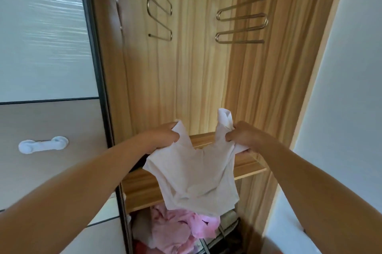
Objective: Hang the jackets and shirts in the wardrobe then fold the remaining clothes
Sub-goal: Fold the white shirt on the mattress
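A small white garment (194, 179) hangs spread in front of the open wooden wardrobe (186, 71). My left hand (165, 138) grips its upper left corner and my right hand (241, 135) grips its upper right strap; both have fingers curled into the cloth. The garment's lower part drapes over the wooden shelf (142, 191). Under that shelf lies a heap of pink and white clothes (175, 231). Two metal zigzag hangers hang high in the wardrobe, one on the left (160, 5) and one on the right (244, 13).
The sliding wardrobe door (45, 67) with a dark frame stands at the left, and a white plastic latch (42, 143) is stuck on it. A pale wall (347, 88) borders the wardrobe on the right.
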### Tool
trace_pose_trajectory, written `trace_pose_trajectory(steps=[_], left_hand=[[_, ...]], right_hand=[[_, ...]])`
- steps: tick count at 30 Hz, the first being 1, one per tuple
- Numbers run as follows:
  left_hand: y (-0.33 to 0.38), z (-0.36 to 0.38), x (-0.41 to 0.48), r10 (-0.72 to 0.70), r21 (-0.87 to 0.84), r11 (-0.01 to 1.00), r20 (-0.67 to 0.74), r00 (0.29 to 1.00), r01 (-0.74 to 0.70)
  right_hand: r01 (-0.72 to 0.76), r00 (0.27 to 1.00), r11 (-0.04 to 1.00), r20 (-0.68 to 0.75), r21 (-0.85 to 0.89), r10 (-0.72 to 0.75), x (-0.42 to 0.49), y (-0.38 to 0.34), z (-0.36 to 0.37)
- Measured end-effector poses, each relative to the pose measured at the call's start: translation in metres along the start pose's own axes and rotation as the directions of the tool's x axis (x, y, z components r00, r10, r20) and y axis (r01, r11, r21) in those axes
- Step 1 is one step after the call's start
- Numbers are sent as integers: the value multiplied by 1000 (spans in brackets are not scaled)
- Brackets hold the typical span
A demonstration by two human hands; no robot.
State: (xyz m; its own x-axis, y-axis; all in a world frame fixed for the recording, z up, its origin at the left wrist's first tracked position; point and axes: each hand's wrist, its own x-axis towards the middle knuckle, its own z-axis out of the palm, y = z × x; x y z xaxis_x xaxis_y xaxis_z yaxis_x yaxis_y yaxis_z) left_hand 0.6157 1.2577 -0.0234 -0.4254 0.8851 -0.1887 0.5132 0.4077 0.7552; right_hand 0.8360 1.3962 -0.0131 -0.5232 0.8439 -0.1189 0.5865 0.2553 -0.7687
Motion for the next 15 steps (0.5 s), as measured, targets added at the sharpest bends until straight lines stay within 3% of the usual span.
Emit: trace_pose_trajectory(steps=[5,15], left_hand=[[-32,-5,35,-110,-69,992,-70,991,105],[-90,-35,119,-152,-47,988,-157,976,147]], right_hand=[[22,993,999,116,-23,-19,64,-7,26],[-14,988,995,153,-98,29,170,-31,90]])
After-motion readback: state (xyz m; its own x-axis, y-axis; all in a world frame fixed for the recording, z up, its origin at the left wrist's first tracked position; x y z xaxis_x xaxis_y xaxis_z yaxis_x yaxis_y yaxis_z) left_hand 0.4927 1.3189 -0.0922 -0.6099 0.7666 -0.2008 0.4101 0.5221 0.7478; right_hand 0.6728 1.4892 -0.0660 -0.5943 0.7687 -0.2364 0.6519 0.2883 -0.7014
